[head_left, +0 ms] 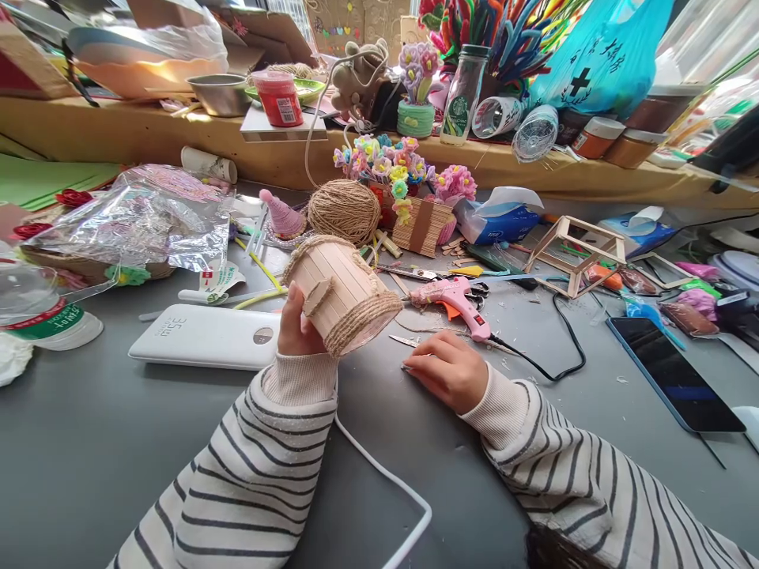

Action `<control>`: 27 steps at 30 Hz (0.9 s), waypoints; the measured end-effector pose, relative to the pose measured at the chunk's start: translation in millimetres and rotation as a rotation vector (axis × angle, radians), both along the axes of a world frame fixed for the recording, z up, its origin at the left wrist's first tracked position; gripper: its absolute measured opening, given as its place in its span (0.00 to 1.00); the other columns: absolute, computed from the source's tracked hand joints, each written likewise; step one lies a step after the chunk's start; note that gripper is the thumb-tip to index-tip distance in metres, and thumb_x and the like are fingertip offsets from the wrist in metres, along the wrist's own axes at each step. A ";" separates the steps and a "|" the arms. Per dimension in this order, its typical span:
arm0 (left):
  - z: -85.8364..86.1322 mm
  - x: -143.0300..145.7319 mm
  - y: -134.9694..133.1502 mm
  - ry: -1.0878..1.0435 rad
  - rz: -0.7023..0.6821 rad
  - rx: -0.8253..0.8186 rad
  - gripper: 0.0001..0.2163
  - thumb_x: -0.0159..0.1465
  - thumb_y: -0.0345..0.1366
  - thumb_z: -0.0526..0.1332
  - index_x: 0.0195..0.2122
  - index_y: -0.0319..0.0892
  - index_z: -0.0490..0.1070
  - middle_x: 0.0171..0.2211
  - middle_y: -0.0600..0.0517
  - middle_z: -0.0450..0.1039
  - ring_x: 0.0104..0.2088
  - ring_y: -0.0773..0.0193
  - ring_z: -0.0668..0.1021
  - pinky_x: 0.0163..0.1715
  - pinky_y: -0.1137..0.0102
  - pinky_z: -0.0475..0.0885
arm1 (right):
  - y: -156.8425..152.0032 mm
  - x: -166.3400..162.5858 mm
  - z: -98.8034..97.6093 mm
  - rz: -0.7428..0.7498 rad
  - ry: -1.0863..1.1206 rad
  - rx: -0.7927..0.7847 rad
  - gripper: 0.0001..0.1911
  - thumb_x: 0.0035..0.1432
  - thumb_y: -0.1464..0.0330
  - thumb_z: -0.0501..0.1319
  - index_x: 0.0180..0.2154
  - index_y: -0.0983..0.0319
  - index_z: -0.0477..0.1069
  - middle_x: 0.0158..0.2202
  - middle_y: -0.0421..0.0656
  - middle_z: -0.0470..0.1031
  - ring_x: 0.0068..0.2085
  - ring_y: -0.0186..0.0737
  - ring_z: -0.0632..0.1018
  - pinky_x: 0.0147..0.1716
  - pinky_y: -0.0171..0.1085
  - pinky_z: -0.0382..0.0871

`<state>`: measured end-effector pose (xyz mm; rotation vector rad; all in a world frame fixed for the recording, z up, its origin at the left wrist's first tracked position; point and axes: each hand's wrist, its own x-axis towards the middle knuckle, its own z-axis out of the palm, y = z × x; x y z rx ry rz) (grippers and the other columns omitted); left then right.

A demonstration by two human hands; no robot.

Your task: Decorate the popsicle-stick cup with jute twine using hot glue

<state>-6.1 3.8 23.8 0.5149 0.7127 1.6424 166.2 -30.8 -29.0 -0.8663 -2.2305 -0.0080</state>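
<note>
My left hand (298,324) is closed around a small round holder made of wooden sticks (339,291), bound with twine at its top and bottom rims, and holds it tilted above the grey table (118,442). My right hand (446,368) rests palm down on the table just right of it, fingers curled over something small that I cannot make out. A pink glue gun (454,302) lies right behind my right hand, its black cord (563,348) trailing right. A ball of twine (344,210) sits behind the holder.
A white power bank (205,337) lies left of my left hand, a white cable (385,482) runs between my sleeves. A phone (673,373) lies at right. A stick frame (574,254), tissue packs, flower crafts, scissors and plastic wrap (142,213) crowd the back.
</note>
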 end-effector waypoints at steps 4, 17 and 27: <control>0.5 -0.7 0.0 -0.009 0.004 -0.008 0.16 0.56 0.47 0.57 0.39 0.42 0.73 0.41 0.49 0.76 0.57 0.54 0.64 0.55 0.61 0.62 | 1.6 -1.0 0.1 0.005 -0.013 0.004 0.05 0.55 0.72 0.57 0.33 0.61 0.72 0.28 0.43 0.75 0.32 0.37 0.70 0.31 0.35 0.70; 6.0 3.4 -5.0 0.042 -0.046 0.000 0.17 0.60 0.46 0.51 0.42 0.42 0.71 0.43 0.49 0.75 0.56 0.55 0.65 0.55 0.59 0.63 | 4.2 -3.4 -3.1 0.032 0.013 0.036 0.04 0.54 0.74 0.59 0.31 0.66 0.73 0.26 0.45 0.74 0.31 0.36 0.68 0.30 0.34 0.69; 4.8 1.1 -4.2 0.008 -0.064 0.009 0.17 0.61 0.46 0.50 0.44 0.43 0.70 0.41 0.51 0.76 0.57 0.56 0.64 0.55 0.60 0.63 | 4.2 -5.5 -2.9 0.022 0.004 0.042 0.05 0.54 0.73 0.58 0.30 0.65 0.73 0.26 0.44 0.75 0.31 0.36 0.69 0.30 0.33 0.69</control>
